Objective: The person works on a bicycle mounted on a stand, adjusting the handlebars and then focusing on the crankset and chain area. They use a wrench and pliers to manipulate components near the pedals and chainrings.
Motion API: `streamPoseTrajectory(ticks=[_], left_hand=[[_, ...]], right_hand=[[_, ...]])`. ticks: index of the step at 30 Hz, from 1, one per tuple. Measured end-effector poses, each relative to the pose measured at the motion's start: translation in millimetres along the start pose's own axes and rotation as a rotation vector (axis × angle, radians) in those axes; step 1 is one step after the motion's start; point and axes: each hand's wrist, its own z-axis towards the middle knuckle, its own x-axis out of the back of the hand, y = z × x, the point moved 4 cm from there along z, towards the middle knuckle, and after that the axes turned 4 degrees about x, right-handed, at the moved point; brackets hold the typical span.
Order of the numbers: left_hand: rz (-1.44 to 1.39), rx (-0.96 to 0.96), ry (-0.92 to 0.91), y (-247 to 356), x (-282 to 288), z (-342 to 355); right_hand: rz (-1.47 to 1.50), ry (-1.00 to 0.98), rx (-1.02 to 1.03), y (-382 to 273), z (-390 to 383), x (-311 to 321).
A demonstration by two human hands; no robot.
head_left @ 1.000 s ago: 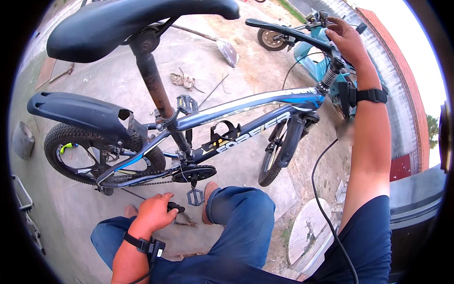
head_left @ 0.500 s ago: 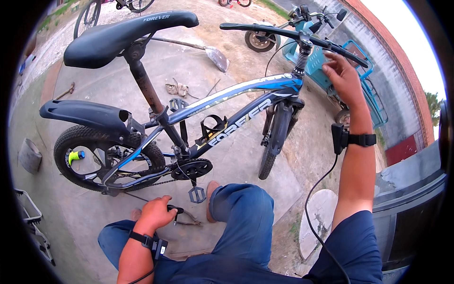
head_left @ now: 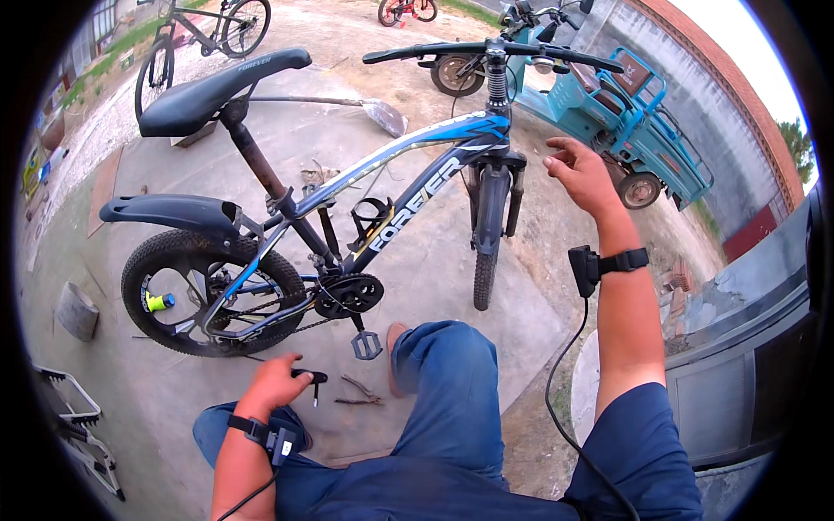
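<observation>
A blue and black bicycle point(head_left: 408, 174) stands upright on the concrete in front of me, saddle to the left, handlebar to the right. My left hand point(head_left: 276, 382) is low by the ground, closed around a small black-handled tool point(head_left: 311, 379) just in front of the pedal point(head_left: 366, 346). My right hand point(head_left: 580, 174) hovers in the air to the right of the fork, fingers spread, touching nothing. Black devices are strapped to both wrists. My bent knee in blue trousers point(head_left: 439, 365) is beside the pedal.
A teal three-wheeled cart point(head_left: 625, 113) and a motorbike wheel point(head_left: 456, 74) stand behind the handlebar. A shovel point(head_left: 365, 106) lies on the concrete. Another bicycle point(head_left: 204, 35) is at the far left, a metal rack point(head_left: 74, 417) at the lower left, twigs point(head_left: 356, 392) by my foot.
My right hand has let go of the handlebar and dropped away to the right of the fork. The view has pulled back from the bicycle. My left hand stays low with the tool.
</observation>
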Motion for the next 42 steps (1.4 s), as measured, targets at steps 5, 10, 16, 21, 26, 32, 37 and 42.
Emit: streamPoseTrajectory(ticks=[5, 10, 16, 21, 26, 32, 37, 42], left_hand=[[-0.112, -0.273, 0.082, 88, 86, -28], [-0.313, -0.640, 0.212, 168, 237, -64], [-0.442, -0.918, 0.379, 201, 368, -33], [-0.568, -0.743, 0.486, 251, 400, 19], [-0.888, -0.490, 0.384, 268, 405, 75], [-0.887, -0.195, 0.588, 269, 389, 106], [-0.741, -0.030, 0.657, 277, 382, 104], [-0.633, 0.058, 0.647, 277, 383, 107]], right_hand=[[0.001, -0.008, -0.060, 31, 23, -4], [0.118, 0.078, -0.245, 70, 108, -29], [0.389, 0.191, -0.375, 116, 194, -41], [0.558, 0.113, -0.515, 123, 194, -48], [0.693, 0.068, -0.594, 121, 214, -62], [0.831, 0.133, -0.715, 97, 226, -70], [0.791, 0.243, -0.754, 113, 224, -70], [0.727, 0.105, -0.617, 154, 211, -80]])
